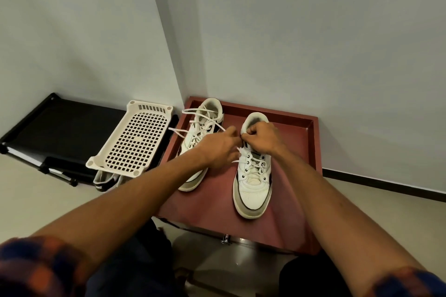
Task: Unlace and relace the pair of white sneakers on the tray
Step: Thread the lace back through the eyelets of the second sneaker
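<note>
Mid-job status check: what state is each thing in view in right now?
Left-side white sneaker: on tray, laces loose, splayed.
Right-side white sneaker: lower eyelets laced.
Its white lace: pinched by both hands at top.
Left hand: grips white lace.
Right hand: grips white lace.
Red rectangular tray: level, holding both sneakers.
White perforated plastic shelf: tilted.

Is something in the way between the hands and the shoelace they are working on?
No, nothing visible is. The left hand and right hand pinch the lace at the top of the sneaker on the right of the tray. The other sneaker lies aside, under the left forearm.
</note>
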Available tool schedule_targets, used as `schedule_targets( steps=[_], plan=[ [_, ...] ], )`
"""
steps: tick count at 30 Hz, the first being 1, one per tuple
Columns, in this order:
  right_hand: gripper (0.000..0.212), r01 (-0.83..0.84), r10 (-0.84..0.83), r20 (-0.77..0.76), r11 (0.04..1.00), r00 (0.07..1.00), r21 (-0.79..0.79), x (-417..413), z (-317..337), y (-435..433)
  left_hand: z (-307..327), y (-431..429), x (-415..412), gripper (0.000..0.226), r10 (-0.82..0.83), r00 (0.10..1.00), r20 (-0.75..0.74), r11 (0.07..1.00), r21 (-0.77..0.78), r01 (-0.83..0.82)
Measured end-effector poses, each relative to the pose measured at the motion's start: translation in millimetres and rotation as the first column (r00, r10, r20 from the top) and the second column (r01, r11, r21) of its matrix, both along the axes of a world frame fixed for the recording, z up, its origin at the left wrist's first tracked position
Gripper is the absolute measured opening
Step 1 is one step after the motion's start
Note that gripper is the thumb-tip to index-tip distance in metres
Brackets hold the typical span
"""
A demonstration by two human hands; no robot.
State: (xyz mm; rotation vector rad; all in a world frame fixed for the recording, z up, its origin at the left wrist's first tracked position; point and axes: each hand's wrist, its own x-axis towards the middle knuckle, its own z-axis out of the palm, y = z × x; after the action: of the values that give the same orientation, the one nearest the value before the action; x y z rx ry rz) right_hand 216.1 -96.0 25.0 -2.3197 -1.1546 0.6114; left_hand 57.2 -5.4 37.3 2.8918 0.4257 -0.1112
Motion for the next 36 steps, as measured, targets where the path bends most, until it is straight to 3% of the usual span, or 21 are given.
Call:
schedule_targets(
  steps=[5,9,14,17,21,23,25,30,33,36],
  plan=[
    [0.033,0.000,0.000,-0.008,1.000,1.000,0.000,2,0,0,-1,1,9,0.031,-0.119,0.991,-0.059,0.990,0.067,0.123],
    [0.034,-0.007,0.007,-0.001,1.000,1.000,0.005,3,-2,-1,16,34,-1,0.020,-0.005,0.999,0.037,0.999,0.045,0.004],
    [0.031,0.002,-0.002,-0.003,1.000,1.000,0.006,1,-3,-1,20,46,-5,0.025,-0.013,0.997,0.075,0.976,0.219,-0.004],
    [0.031,-0.002,0.002,0.000,1.000,1.000,0.006,2,-4,-2,14,50,-2,0.025,-0.002,0.988,0.154,0.992,0.128,-0.018],
    [0.032,-0.008,0.008,0.000,1.000,1.000,0.013,2,-5,-3,10,41,-6,0.020,0.108,0.942,0.318,0.993,-0.069,-0.090],
    [0.033,-0.019,0.019,0.004,1.000,1.000,0.019,2,-4,-4,1,25,-13,0.016,0.194,0.925,0.327,0.976,-0.158,-0.149],
    [0.032,-0.024,0.024,0.003,0.999,1.000,0.025,3,-4,-5,-13,6,-21,0.017,0.347,0.900,0.263,0.918,-0.291,-0.270],
    [0.038,-0.028,0.028,0.000,0.999,1.000,0.039,1,-4,-4,-50,-26,-37,0.029,0.693,0.721,0.015,0.631,-0.498,-0.595],
    [0.041,-0.029,0.029,0.007,0.999,1.000,0.034,3,-5,-4,-51,-23,-37,0.037,0.767,0.641,0.040,0.566,-0.512,-0.646],
    [0.036,-0.027,0.026,0.033,0.999,0.999,0.030,1,-5,-3,-44,-17,-31,0.050,0.783,0.622,0.011,0.531,-0.532,-0.659]
  ],
)
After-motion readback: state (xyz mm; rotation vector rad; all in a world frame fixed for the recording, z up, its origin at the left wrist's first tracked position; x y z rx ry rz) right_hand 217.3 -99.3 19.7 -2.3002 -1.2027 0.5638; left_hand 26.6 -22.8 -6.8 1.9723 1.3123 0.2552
